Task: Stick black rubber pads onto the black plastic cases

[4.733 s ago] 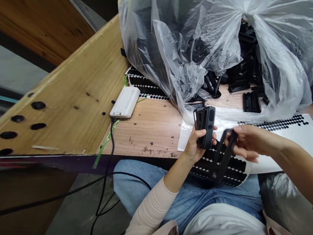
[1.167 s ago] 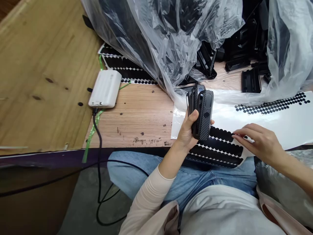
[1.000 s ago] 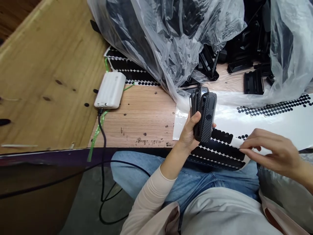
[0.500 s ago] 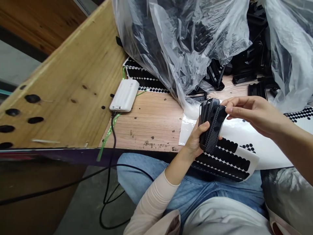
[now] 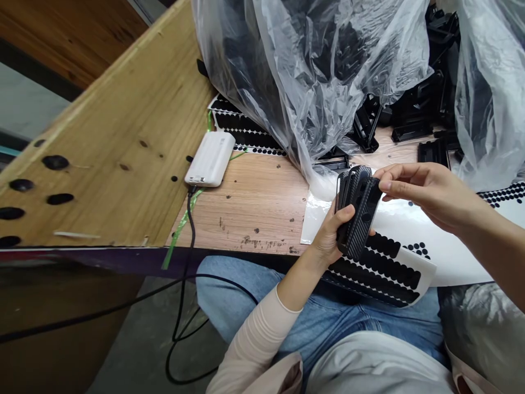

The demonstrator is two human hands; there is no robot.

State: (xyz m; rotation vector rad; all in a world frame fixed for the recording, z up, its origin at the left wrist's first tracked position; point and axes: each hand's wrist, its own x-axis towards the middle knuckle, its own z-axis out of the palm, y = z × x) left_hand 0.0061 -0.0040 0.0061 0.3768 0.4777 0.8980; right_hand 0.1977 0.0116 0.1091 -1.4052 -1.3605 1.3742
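Note:
My left hand (image 5: 331, 236) is wrapped round a stack of black carbon-pattern cases (image 5: 357, 214), held upright over the table's front edge. My right hand (image 5: 426, 194) comes in from the right with its fingers together, and the fingertips press on the top of the front case. Whether a small pad sits under those fingertips I cannot make out. Below both hands lies a white sheet of black oval stickers (image 5: 379, 268), curling over my lap.
A big clear plastic bag (image 5: 311, 71) of black parts fills the table's back. Loose black parts (image 5: 414, 131) lie behind my right hand. A white power bank (image 5: 210, 159) with a black cable (image 5: 186, 262) rests at the left. A slanted wooden board (image 5: 102, 148) borders the left.
My right hand has lifted from the sticker sheet up to the top of the front case. The left hand keeps the stack in place. The view has tilted a little.

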